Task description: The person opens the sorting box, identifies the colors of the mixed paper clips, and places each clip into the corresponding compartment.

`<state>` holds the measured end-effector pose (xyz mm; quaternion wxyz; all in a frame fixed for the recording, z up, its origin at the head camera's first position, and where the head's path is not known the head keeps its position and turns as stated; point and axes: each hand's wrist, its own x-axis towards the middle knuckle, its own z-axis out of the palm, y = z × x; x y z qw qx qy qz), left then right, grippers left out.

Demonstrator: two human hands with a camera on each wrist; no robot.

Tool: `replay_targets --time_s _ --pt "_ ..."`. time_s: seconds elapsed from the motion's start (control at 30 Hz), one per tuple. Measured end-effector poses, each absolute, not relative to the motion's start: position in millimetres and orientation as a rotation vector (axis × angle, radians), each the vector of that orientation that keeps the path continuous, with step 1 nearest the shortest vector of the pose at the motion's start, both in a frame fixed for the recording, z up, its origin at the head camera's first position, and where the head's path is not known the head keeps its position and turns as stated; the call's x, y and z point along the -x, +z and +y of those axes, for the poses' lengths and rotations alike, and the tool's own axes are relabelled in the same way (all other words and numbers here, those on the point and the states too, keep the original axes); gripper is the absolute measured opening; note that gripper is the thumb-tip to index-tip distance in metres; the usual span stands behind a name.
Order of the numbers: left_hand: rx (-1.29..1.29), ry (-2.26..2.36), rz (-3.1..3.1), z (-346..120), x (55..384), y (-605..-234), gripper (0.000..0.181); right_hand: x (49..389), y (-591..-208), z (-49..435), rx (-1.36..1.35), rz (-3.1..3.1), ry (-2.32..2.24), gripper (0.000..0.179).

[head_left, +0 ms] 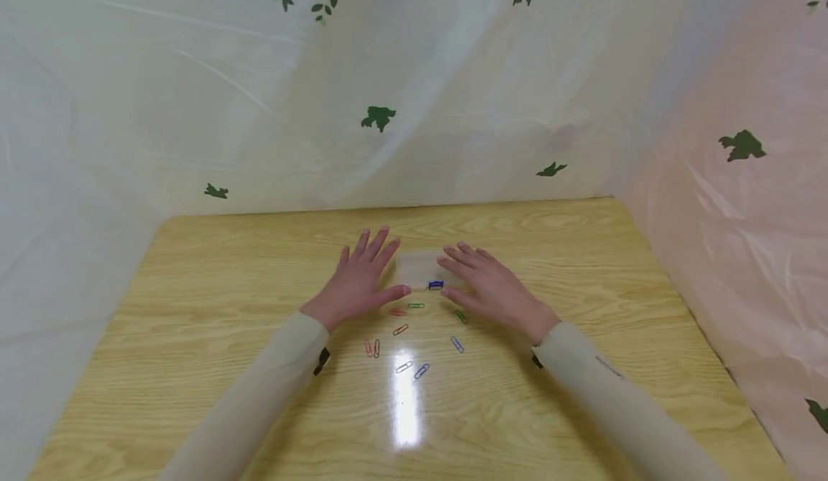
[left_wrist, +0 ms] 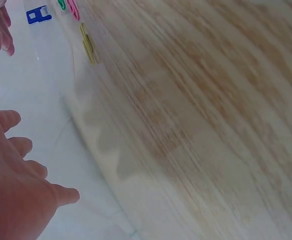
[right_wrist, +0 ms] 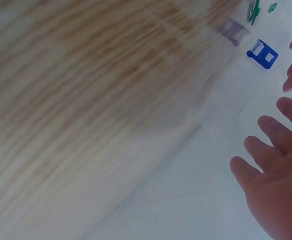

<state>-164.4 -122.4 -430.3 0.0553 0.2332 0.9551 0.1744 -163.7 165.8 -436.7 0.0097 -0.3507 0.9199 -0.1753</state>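
Observation:
A clear plastic box (head_left: 414, 269) with a blue latch (head_left: 436, 285) on its near side stands toward the back of the table. Just left of it is my left hand (head_left: 358, 281), fingers spread and straight. My right hand (head_left: 493, 287) is at the box's right side, fingers extended and overlapping that side in the head view. Whether either hand touches the box I cannot tell. Nothing is held. In front of the box lie loose paper clips, among them a green paper clip (head_left: 416, 305), a red paper clip (head_left: 400, 330) and a blue paper clip (head_left: 457, 344).
More paper clips lie nearer the front, including a pink paper clip (head_left: 368, 349) and a white paper clip (head_left: 404, 367). A wood-grain table (head_left: 194, 287) carries everything. Pale sheeting (head_left: 453, 107) with printed leaves hangs behind it and at both sides.

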Motion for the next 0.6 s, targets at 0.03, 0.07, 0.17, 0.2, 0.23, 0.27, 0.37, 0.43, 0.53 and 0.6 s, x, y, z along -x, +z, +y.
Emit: replay_targets --time_s 0.03,0.07,0.17,0.2,0.23,0.27,0.37,0.43,0.53,0.6 --pt "-0.707 0.523 2.894 -122 165 -431 0.092 164 -437 165 1.103 2.872 -0.546 0.060" --pt "-0.707 0.519 2.889 -121 166 -432 0.092 165 -438 165 1.112 2.872 -0.543 0.060" --pt "-0.717 0.515 2.878 -120 169 -435 0.092 166 -440 164 1.133 2.874 -0.561 0.058" --pt "-0.723 0.515 2.874 -119 169 -435 0.091 166 -441 163 1.133 2.873 -0.568 0.057" --pt "-0.729 0.518 2.870 -119 170 -436 0.090 166 -441 163 1.128 2.871 -0.573 0.056" --pt "-0.737 0.525 2.866 -119 171 -437 0.089 165 -441 162 1.124 2.866 -0.585 0.055" --pt "-0.762 0.544 2.853 -116 173 -438 0.083 165 -441 160 1.091 2.848 -0.606 0.051" --pt "-0.771 0.565 2.841 -115 174 -438 0.078 165 -441 158 1.065 2.830 -0.627 0.045" --pt "-0.778 0.617 2.816 -114 177 -438 0.070 167 -442 155 1.044 2.805 -0.657 0.035" --pt "-0.777 0.662 2.796 -113 179 -439 0.066 168 -442 153 1.047 2.794 -0.673 0.029"
